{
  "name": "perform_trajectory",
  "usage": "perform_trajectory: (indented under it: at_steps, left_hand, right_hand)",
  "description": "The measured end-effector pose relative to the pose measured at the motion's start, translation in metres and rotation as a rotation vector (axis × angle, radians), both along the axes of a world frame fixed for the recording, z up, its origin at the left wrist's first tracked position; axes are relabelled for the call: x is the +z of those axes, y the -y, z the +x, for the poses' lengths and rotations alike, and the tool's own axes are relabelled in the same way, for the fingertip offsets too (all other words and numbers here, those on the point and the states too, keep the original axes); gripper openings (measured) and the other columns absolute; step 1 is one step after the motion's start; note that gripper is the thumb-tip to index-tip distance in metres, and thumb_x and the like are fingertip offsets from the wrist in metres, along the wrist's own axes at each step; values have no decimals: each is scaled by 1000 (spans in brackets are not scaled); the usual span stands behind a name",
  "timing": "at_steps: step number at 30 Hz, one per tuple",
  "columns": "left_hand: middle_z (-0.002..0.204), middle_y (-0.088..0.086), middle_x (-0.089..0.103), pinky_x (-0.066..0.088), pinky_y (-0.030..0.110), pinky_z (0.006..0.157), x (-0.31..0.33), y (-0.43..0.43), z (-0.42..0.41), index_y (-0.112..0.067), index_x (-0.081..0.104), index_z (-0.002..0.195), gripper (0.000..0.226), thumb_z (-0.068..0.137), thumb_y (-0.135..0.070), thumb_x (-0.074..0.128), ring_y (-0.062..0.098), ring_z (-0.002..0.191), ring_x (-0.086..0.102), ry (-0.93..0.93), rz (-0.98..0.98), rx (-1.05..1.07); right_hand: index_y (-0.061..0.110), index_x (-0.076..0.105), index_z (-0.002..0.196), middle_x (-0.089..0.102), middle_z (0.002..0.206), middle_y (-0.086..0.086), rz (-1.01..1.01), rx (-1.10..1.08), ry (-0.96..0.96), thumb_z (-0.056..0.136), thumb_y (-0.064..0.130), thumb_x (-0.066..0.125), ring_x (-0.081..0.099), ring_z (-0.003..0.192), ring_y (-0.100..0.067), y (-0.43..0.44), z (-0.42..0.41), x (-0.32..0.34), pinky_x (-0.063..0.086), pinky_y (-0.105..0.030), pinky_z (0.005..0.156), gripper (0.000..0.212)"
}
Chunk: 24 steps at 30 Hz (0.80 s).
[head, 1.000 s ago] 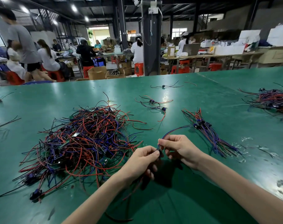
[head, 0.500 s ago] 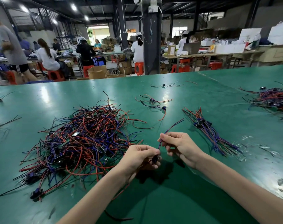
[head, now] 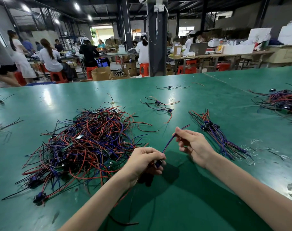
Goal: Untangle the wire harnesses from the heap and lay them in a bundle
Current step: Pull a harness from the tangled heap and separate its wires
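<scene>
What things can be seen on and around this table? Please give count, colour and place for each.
flat green work table: one, green, fills foreground
tangled heap of thin wire harnesses: one, red, blue, black, left of centre
laid bundle of wire harnesses: one, red, blue, black, right of hands
second wire heap: one, same colours, far right edge
loose wire harnesses: a few, red and blue, behind hands
held wire harness: one, blue and red, between both hands
plastic stools: several, red, beyond table
left hand: grips harness's connector end
right hand: pinches its wires
</scene>
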<state>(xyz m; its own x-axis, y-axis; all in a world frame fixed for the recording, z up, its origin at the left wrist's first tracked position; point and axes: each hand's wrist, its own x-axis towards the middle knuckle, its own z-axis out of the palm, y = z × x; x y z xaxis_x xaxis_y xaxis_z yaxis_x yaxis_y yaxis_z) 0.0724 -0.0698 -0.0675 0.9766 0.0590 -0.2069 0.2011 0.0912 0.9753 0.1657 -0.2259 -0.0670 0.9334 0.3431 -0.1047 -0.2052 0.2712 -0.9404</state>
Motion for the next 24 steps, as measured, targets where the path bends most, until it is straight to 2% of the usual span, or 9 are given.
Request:
perform_trajectory:
  at_steps: [6,10,16,21,24]
  left_hand:
    - [58,12,62,51,25,43,1,-2,2,1,65,69,18,87,-2,60,16,43,54,4,-46,32]
    - [58,11,61,52,27,44,0,-5,2,0,64,70,19,88,-3,59,15,43,52,7,-67,42]
    - [58,12,60,53,29,46,-2,-8,5,-2,66,66,22,88,-3,59,15,43,52,11,-64,56]
    - [58,13,60,54,30,49,-4,-11,7,0,66,66,22,87,-1,59,17,42,52,27,-45,70]
    - [57,12,59,54,30,49,-4,-13,7,-1,65,64,23,87,0,59,18,40,53,30,-30,78]
  right_hand:
    - [6,66,74,61,58,-1,75,-106,-21,84,20,65,52,44,-5,6,7,1,45,-16,42,17]
    - [8,65,77,68,63,-2,163,-73,-108,90,23,59,59,48,-7,7,8,2,47,-15,43,20]
    - [8,65,73,72,75,-5,151,-41,-138,90,23,60,55,46,-5,8,9,4,45,-14,40,23]
    - [5,62,78,69,68,-2,199,-38,-157,88,20,61,52,43,-2,8,11,4,43,-12,39,18]
    - [12,53,79,67,64,-2,238,-31,-177,88,18,61,46,39,-2,8,13,4,39,-13,36,14]
